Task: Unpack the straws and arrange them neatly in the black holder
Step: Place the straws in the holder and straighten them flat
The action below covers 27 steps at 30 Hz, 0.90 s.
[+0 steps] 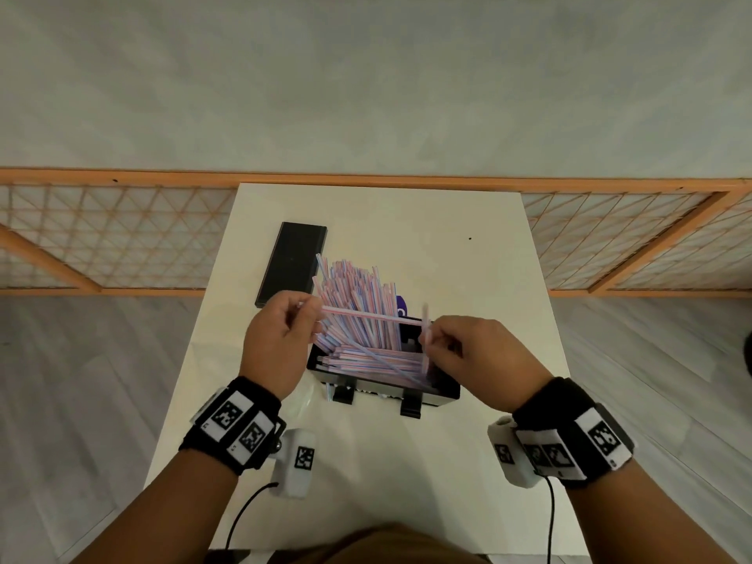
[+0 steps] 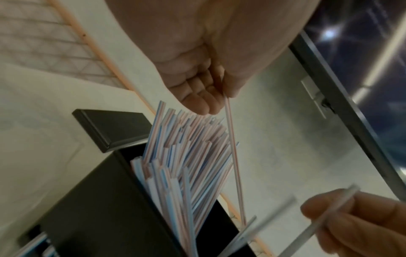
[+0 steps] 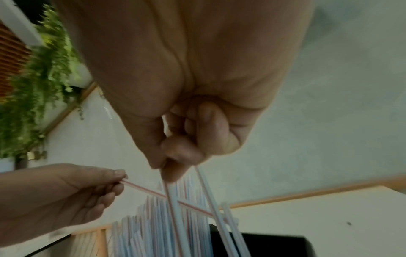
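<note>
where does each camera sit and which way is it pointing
Head: worn on the head, looking down at the white table, black holder, both forearms and hands.
Left wrist: under the left hand, looking along its fingers at the red-striped straw in its grip.
Right wrist: under the right hand, looking along its fingers pinching straws.
Shared: all three show the straw bundle; each wrist view also catches the other hand.

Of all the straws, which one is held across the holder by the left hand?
The red-striped straw: the left hand pinches its end, and it lies crosswise above the black holder, while the other straws lean bunched inside.
</note>
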### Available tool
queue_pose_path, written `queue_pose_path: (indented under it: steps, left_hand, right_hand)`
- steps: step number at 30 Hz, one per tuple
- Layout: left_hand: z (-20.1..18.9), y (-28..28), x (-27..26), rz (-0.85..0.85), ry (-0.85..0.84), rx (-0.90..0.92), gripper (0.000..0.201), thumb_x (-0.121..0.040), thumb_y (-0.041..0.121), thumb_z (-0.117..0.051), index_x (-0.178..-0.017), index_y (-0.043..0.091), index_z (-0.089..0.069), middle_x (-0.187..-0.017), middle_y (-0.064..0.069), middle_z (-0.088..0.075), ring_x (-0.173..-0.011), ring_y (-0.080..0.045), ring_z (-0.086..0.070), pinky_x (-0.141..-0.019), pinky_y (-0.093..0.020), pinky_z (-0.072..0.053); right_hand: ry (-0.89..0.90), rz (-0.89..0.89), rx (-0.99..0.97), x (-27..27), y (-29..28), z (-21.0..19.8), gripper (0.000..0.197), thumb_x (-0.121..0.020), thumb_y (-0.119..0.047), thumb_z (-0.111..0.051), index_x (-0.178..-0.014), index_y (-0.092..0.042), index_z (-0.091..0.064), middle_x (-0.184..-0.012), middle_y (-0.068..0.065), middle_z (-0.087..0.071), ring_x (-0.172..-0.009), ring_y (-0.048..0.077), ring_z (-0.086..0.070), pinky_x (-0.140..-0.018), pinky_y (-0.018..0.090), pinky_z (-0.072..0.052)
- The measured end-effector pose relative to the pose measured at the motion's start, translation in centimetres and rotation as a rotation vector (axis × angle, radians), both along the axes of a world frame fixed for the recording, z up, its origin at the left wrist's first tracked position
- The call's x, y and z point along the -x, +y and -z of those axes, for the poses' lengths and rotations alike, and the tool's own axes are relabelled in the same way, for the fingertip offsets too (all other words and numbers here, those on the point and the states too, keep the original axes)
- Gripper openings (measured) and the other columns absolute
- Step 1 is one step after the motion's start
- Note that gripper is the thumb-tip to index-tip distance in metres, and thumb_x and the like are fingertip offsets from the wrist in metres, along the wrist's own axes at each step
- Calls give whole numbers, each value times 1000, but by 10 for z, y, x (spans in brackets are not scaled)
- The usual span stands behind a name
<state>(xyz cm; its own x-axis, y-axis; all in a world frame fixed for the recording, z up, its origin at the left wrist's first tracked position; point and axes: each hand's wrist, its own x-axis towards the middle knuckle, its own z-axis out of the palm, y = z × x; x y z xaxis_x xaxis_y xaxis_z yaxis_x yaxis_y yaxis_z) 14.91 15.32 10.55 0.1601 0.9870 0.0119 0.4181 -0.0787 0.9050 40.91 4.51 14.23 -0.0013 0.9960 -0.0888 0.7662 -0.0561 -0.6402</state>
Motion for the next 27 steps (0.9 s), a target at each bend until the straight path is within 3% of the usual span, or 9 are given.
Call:
queue_pose_path:
  steps: [6,10,12,14,17,20,22,24,27]
  left_hand:
    - [12,-5,8,20,37,61,18,-106,29,-49,-97,18,-61,-73,-3,-65,-62,-10,-59,-66,-31,-54]
    - [25,-10,5,80,118,107,14,-104,27,-53,-96,18,-60,-75,2,-65,-63,-5,-59,-64,-22,-47]
    - [29,-12,2,96,115,125,12,-104,24,-55,-97,17,-62,-78,5,-66,-67,1,-62,-62,-14,-46]
    - [31,-13,0,98,136,120,12,-104,28,-54,-103,20,-62,-87,7,-68,-75,4,-64,-65,-14,-48]
    - [32,-14,5,48,182,76,18,-105,39,-50,-113,26,-60,-98,12,-67,-85,1,-65,-69,-14,-48]
    - [31,-15,12,-56,226,13,26,-102,47,-52,-116,26,-56,-102,8,-61,-84,-6,-62,-67,-14,-44]
    - [31,-13,16,-144,212,41,33,-99,48,-55,-120,22,-53,-104,4,-58,-81,-9,-61,-67,-17,-43]
    - [35,-9,18,-180,184,100,35,-100,47,-55,-122,20,-53,-109,4,-58,-87,-9,-60,-72,-20,-44]
    - [47,-3,16,-147,138,216,26,-102,43,-53,-118,22,-58,-111,5,-64,-101,-16,-64,-88,-34,-51]
  right_hand:
    - [-176,-115,-155,38,24,-6,21,-102,-35,-46,-92,-21,-58,-88,-3,-57,-74,20,-55,-65,35,-46]
    - [-337,-207,-76,61,44,13,25,-106,-34,-39,-95,-18,-54,-92,2,-58,-76,25,-59,-65,40,-50]
    - [-352,-255,0,68,51,25,19,-105,-30,-43,-104,-16,-57,-99,4,-59,-83,26,-63,-70,42,-54]
    - [-310,-257,51,72,51,34,23,-104,-29,-46,-119,-16,-57,-110,6,-61,-92,27,-65,-78,41,-55]
    - [-194,-159,28,69,39,35,27,-101,-30,-49,-124,-19,-56,-114,2,-61,-96,23,-63,-81,40,-55]
    - [-124,55,-84,52,16,34,6,-95,-28,-56,-97,-22,-56,-93,-4,-56,-78,18,-56,-68,35,-50]
    - [-86,229,-52,35,3,39,9,-93,-28,-59,-90,-22,-53,-88,-5,-54,-75,17,-54,-66,33,-47]
    - [-83,318,100,19,-3,49,16,-92,-32,-60,-101,-20,-55,-95,-2,-58,-82,20,-57,-72,34,-49]
    - [-119,251,258,6,1,66,29,-90,-35,-59,-111,-17,-53,-103,2,-61,-87,22,-57,-72,31,-44]
